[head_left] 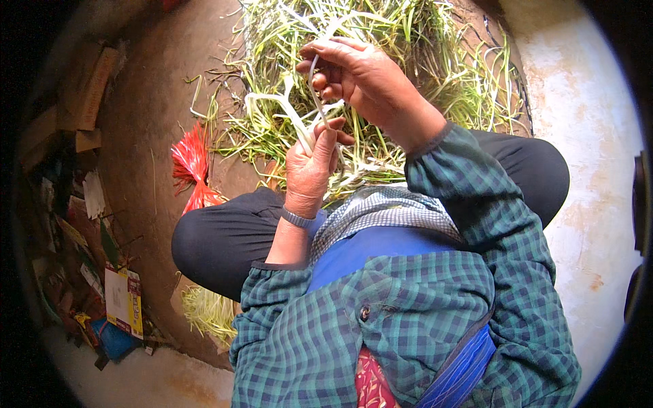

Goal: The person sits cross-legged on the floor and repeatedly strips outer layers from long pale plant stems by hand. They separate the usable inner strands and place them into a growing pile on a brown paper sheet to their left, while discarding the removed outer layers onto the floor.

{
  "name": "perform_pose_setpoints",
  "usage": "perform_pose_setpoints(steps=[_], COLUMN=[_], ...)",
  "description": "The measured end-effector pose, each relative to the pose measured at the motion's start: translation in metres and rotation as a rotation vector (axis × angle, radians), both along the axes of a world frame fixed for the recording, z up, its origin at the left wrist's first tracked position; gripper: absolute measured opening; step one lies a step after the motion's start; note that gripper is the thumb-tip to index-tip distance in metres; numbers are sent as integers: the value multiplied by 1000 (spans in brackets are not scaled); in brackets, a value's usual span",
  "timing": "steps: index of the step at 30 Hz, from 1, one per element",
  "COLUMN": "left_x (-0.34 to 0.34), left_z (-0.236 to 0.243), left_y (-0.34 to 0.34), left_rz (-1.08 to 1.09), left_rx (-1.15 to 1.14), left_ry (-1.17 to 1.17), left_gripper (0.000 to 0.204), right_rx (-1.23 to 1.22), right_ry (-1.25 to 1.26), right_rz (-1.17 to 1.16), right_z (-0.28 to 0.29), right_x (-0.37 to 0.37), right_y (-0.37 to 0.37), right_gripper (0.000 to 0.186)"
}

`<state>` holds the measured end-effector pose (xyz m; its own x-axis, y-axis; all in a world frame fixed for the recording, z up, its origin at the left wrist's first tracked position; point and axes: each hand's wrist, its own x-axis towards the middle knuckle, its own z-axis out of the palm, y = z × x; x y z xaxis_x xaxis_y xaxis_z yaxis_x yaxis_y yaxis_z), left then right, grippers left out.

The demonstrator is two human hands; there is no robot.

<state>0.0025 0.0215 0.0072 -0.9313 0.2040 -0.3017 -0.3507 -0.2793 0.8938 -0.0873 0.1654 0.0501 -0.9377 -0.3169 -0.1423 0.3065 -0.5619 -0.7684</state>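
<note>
My left hand [311, 170] is closed on several whitish stalks [291, 114], thumb pressed against the fingers, just above my lap. Above it and slightly to the right, my right hand [360, 78] pinches the upper part of a thin pale strand [313, 85] that runs down to the left hand. Under and beyond both hands spreads a large heap of long, thin green stalks [428, 64], some with white ends. I cannot tell which plant they are.
A bundle of red plastic strips [192, 163] lies beside my left knee. Pale yellow-green trimmings [207, 313] lie behind that knee. Cardboard scraps [98, 88], a printed yellow-and-white card [123, 299] and a blue item [115, 340] line the left side. A pale wall-like surface [578, 102] borders the right.
</note>
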Motion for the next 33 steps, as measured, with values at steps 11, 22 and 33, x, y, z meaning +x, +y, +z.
perform_pose_setpoints(steps=[11, 22, 33], left_x=[-10, -18, -15], left_z=[0, 8, 15], left_y=[-20, -40, -55], left_rz=[128, 510, 576], left_rx=[4, 64, 136], left_ry=[32, 133, 122], left_gripper=[22, 19, 20], right_rx=[403, 1357, 1507], right_ry=[-47, 678, 551], right_rz=[572, 628, 606], right_z=[-43, -107, -76], right_x=[74, 132, 113], right_y=[14, 46, 61], right_gripper=[50, 21, 26])
